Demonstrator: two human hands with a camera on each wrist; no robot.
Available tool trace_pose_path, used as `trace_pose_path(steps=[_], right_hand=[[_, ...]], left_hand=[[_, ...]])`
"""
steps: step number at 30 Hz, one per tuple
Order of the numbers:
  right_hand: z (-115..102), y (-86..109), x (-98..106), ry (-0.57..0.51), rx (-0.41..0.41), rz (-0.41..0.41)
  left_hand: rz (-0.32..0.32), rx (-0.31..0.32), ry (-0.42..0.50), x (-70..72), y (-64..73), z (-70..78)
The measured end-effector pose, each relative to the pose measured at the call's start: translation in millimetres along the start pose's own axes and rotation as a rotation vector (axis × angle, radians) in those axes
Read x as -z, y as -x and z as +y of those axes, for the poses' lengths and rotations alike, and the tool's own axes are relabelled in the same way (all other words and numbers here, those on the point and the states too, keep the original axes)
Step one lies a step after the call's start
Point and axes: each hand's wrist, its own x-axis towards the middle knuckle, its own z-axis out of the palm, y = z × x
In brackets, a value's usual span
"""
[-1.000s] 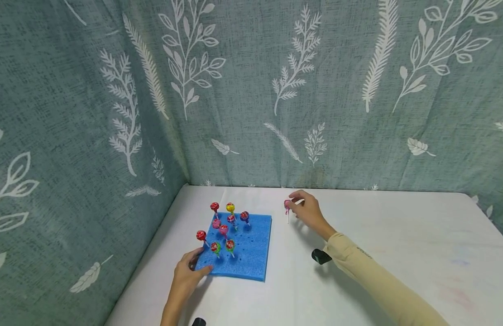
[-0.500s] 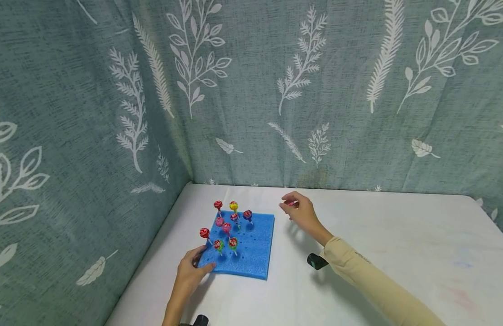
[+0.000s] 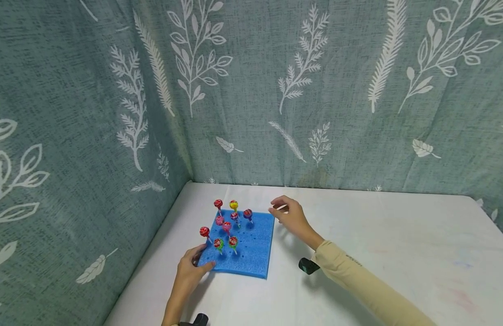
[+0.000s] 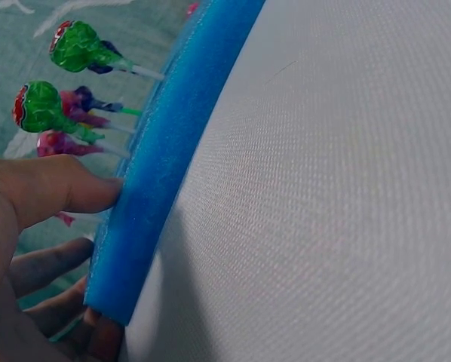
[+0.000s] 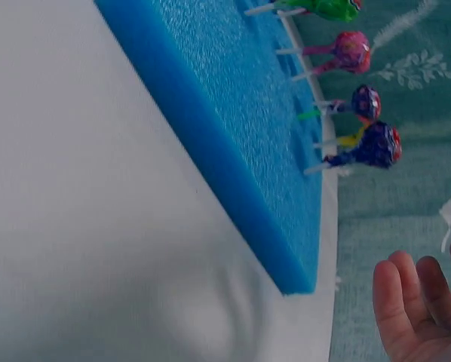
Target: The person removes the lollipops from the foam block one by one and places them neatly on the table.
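Note:
A blue foam board lies on the white table, several wrapped lollipops standing in its left half and back. My left hand grips its near left corner. The left wrist view has the thumb on the board's edge and the fingers around the corner. My right hand is raised just off the far right corner, fingers curved toward the thumb. The pink lollipop it held in the earlier frames is hidden now. Only fingers show in the right wrist view. Nearest to them is a purple lollipop.
Two green lollipops are nearest the front, and a red lollipop leans at the left edge. A leaf-patterned curtain hangs behind and left of the table. A black wrist camera juts below the right wrist.
My right hand has moved left toward the board, and the pink lollipop, first plainly seen in its fingers, has gone out of sight behind them. The left hand stays on the corner.

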Motion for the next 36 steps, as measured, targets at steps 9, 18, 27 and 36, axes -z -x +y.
trace_pose_path(steps=[9, 18, 27, 36], right_hand=[[-7, -1.6, -19, 0.016, 0.059, -0.008], [-7, -5.7, -34, 0.017, 0.043, -0.035], [-8, -5.2, -47, 0.009, 0.011, -0.041], [-10, -3.3, -57, -0.006, 0.024, -0.036]], left_hand=[[0.006, 0.005, 0.010, 0.4, 0.1, -1.4], [0.019, 0.007, 0.009, -1.4, -1.1, -2.4], [0.022, 0.016, 0.001, -3.1, -1.5, -3.4], [0.026, 0.013, -0.001, -3.8, -1.5, -3.5]])
